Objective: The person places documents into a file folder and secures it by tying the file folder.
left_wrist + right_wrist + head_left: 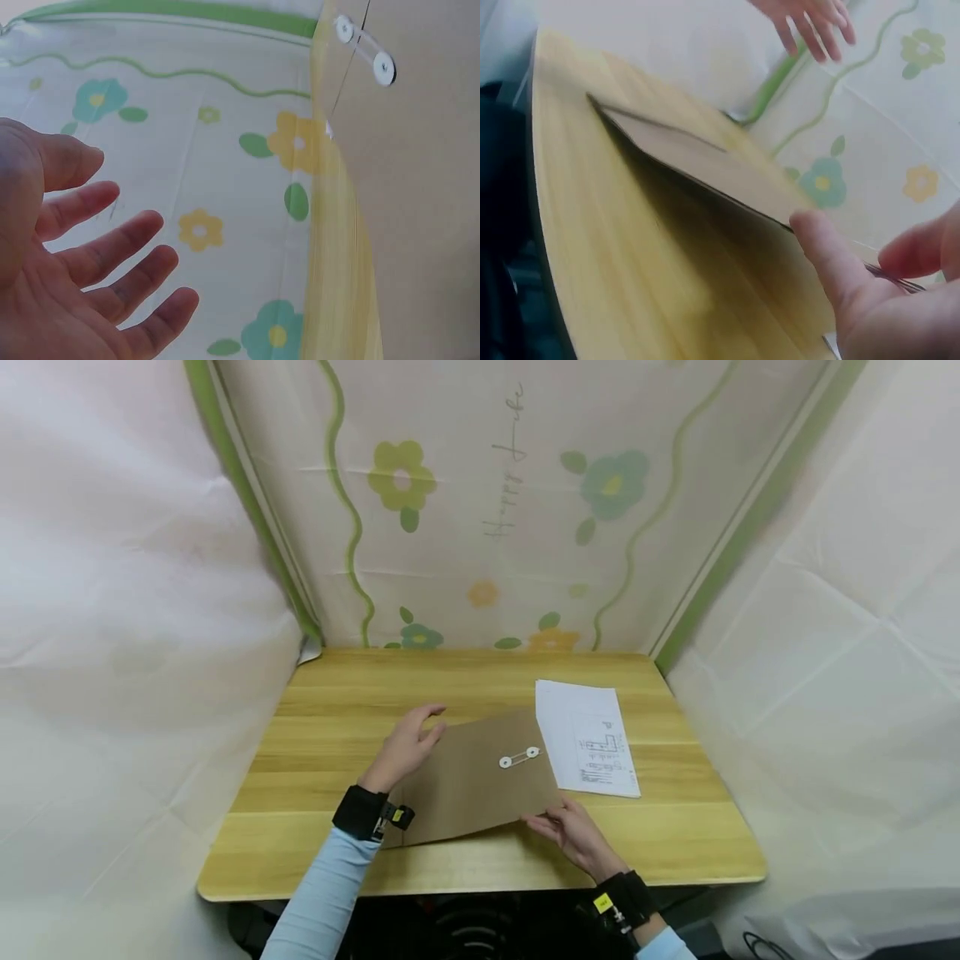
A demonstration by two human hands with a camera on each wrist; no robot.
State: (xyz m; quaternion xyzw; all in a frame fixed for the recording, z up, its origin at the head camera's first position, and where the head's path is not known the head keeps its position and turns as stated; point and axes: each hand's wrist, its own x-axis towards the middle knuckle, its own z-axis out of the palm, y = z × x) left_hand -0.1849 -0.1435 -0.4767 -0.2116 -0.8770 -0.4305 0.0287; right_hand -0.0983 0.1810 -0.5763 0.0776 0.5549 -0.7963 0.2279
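A brown kraft-paper document envelope (472,785) lies at a slant over the table, with two white string-tie buttons (519,757) facing up. My right hand (573,837) pinches its near right corner. In the right wrist view, that edge of the envelope (705,174) is raised off the wood and passes between the thumb and fingers of the right hand (900,300). My left hand (405,747) hovers by the envelope's far left side. Its fingers (124,240) are spread and loosely bent, and the left wrist view shows nothing in them.
To the right of the envelope lies a stack of white printed sheets (581,727), its left edge close to the envelope. The wooden table (300,810) has its front edge near my wrists. White sheeting (817,610) and a flower-patterned cloth (480,510) enclose the sides and back.
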